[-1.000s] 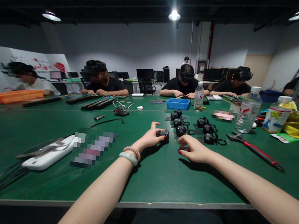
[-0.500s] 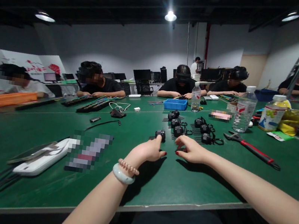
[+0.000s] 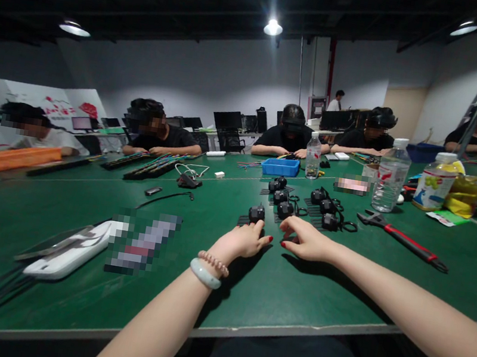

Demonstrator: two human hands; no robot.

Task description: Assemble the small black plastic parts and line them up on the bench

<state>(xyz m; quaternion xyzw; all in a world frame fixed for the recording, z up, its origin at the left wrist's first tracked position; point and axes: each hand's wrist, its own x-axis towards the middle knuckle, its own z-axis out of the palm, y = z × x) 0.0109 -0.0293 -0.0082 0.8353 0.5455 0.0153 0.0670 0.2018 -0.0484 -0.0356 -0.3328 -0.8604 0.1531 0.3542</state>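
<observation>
My left hand (image 3: 244,241) reaches over the green table (image 3: 293,290), fingers stretched forward and thumb apart. Its fingertips are at the near side of a small black part (image 3: 256,213) with a rounded body and a striped flat base; I cannot tell if they touch it. To its right, my right hand (image 3: 308,239) hovers low with curved fingers and the thumb apart, holding nothing I can see. Just beyond its fingertips sits another black part (image 3: 285,210), the nearest of a short row. A second row of like parts, with black loops, ends at a black part (image 3: 330,221).
An adjustable wrench (image 3: 405,240) lies right, near a water bottle (image 3: 389,181). Behind the parts are a blue tray (image 3: 280,167) and a smaller bottle (image 3: 313,157). A white device with cables (image 3: 67,260) lies left. Several people sit around the table.
My left hand has drawn back slightly toward me and right, uncovering more of the nearest black part. My right hand has hardly moved. A person in the background has shifted right.
</observation>
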